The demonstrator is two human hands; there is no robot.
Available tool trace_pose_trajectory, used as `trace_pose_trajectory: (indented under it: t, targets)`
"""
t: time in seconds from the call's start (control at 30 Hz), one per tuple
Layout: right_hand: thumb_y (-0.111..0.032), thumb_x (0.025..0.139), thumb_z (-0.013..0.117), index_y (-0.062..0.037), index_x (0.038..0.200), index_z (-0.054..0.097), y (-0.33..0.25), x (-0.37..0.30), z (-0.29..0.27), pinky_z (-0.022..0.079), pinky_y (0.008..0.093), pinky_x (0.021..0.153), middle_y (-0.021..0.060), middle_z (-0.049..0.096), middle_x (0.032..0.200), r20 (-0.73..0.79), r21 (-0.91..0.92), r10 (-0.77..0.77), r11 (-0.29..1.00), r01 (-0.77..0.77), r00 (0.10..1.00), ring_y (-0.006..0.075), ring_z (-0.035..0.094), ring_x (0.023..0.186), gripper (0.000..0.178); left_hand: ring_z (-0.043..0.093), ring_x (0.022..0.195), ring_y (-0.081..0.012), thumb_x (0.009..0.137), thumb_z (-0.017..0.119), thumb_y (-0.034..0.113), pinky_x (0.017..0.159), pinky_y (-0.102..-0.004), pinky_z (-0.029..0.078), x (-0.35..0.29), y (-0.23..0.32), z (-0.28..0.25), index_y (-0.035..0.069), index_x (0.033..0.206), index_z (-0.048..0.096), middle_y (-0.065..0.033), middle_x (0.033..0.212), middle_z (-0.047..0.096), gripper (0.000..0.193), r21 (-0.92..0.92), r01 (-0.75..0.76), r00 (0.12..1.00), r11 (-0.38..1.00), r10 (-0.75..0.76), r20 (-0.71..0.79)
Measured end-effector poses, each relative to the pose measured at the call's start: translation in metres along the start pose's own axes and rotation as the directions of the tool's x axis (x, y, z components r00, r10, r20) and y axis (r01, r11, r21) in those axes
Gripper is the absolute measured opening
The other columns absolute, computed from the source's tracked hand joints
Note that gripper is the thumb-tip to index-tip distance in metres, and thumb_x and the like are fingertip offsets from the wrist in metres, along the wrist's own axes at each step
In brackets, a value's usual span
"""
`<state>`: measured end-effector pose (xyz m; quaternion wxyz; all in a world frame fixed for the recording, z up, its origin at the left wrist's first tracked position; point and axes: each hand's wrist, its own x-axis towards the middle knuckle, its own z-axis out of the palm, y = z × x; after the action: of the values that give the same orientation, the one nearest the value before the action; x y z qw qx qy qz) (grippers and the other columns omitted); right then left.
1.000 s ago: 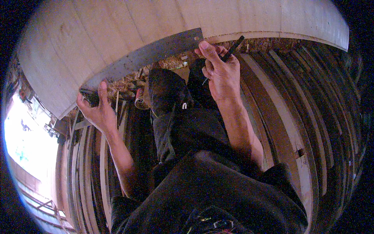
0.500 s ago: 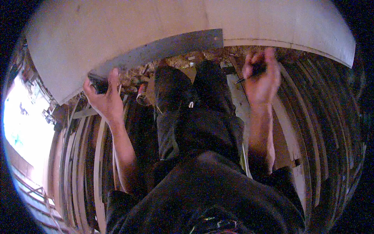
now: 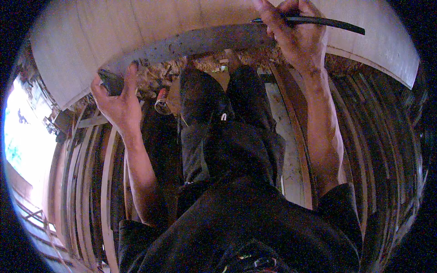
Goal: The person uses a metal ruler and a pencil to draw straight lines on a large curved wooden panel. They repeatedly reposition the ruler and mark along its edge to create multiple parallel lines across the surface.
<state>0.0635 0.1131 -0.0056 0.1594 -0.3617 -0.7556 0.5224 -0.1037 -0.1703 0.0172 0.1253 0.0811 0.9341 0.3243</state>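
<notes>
A wide pale board [image 3: 182,13] lies across the far side. Along its near edge rests a flat grey metal blade [image 3: 200,41] with a dark block at its left end, shaped like a try square. My left hand [image 3: 117,104] grips that dark block, thumb and fingers on either side. Over the blade's right end, my right hand [image 3: 300,43] is closed on a slim black pencil [image 3: 339,23]. The pencil lies nearly level, its bluish tip pointing left above the board. My right hand hides the blade's right end.
Below the board, wood shavings and scraps [image 3: 159,73] litter the ground. A small red can [image 3: 161,101] lies left of my legs [image 3: 200,95]. Long timber strips [image 3: 107,182] stretch along both sides. Bright light enters at the far left.
My right hand has moved up and left from beside the board's near edge to above the blade's right end, with the pencil turned level. The left hand keeps its grip, shifted slightly up and left.
</notes>
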Motion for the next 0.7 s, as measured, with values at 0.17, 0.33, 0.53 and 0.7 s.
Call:
trace_pose_trajectory:
  t: [0.17, 0.33, 0.53, 0.7]
  targets:
    - [-0.034, 0.090, 0.079, -0.0099, 0.067, 0.042, 0.004, -0.001, 0.002, 0.032, 0.0290, 0.048, -0.0028, 0.042, 0.056, -0.006, -0.044, -0.062, 0.997, 0.061, 0.998, 0.0061, 0.038, 0.055, 0.049, 0.054, 0.119, -0.0295, 0.076, 0.091, 0.034, 0.108, -0.0414, 0.039, 0.002, -0.002, -0.001, -0.008, 0.130, 0.050, -0.0214, 0.127, 0.058, 0.081, 0.125, -0.042, 0.998, 0.991, 0.047, -0.035]
    - [-0.034, 0.091, 0.077, -0.0098, 0.066, 0.040, 0.009, -0.001, 0.004, 0.030, 0.0301, 0.048, -0.0028, 0.038, 0.057, 0.009, -0.067, -0.118, 0.991, 0.118, 0.993, 0.0066, 0.035, 0.056, 0.052, 0.053, 0.121, -0.0306, 0.075, 0.092, 0.036, 0.110, -0.0416, 0.037, 0.002, -0.011, 0.000, -0.008, 0.131, 0.050, -0.0227, 0.128, 0.058, 0.083, 0.091, -0.019, 0.999, 0.996, 0.022, -0.040]
    - [-0.036, 0.092, 0.077, -0.0099, 0.066, 0.039, 0.009, -0.002, 0.005, 0.030, 0.0300, 0.048, -0.0033, 0.037, 0.057, 0.000, -0.079, -0.113, 0.990, 0.113, 0.994, 0.0065, 0.034, 0.057, 0.052, 0.053, 0.121, -0.0306, 0.074, 0.092, 0.035, 0.111, -0.0418, 0.036, 0.001, -0.008, -0.001, -0.007, 0.131, 0.051, -0.0231, 0.128, 0.059, 0.082, 0.104, 0.011, 0.999, 0.995, -0.007, -0.038]
    - [-0.036, 0.092, 0.077, -0.0100, 0.067, 0.039, 0.008, -0.002, 0.006, 0.030, 0.0298, 0.048, -0.0035, 0.038, 0.057, 0.012, -0.038, -0.106, 0.994, 0.106, 0.994, 0.0064, 0.035, 0.057, 0.052, 0.055, 0.117, -0.0293, 0.074, 0.092, 0.034, 0.106, -0.0413, 0.040, 0.001, -0.012, -0.002, -0.006, 0.130, 0.052, -0.0218, 0.125, 0.060, 0.080, 0.159, -0.031, 0.998, 0.987, 0.041, -0.055]
